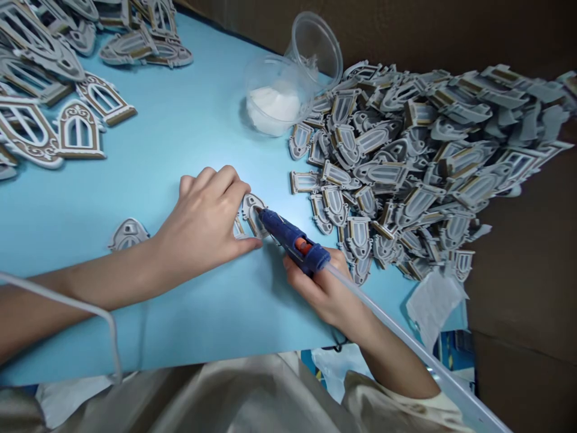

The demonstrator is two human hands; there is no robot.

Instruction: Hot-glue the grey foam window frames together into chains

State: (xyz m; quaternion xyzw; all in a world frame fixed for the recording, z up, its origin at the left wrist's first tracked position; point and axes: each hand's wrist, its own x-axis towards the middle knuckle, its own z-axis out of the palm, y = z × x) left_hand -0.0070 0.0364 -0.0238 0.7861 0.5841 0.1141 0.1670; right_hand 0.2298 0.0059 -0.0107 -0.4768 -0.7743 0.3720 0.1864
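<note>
My right hand [331, 291] is wrapped around a blue hot glue gun [286, 234] with a long clear glue stick [406, 337] running out of its back end. The gun's nozzle meets the back of a small grey arched window piece [252, 210]. Around that piece's left side my left hand [210, 213] is closed, index finger at its upper edge and thumb below. Part of a second window piece [238, 227] shows under the left palm; the rest is hidden. Another arched piece [129, 233] lies behind my left forearm.
A large heap of small window pieces [383, 168] covers the right side. Bigger decorated windows [81, 129] lie at the upper left. Two clear plastic cups [318, 45], one with white material [274, 108], stand at the back. A white cable [67, 300] crosses the lower left.
</note>
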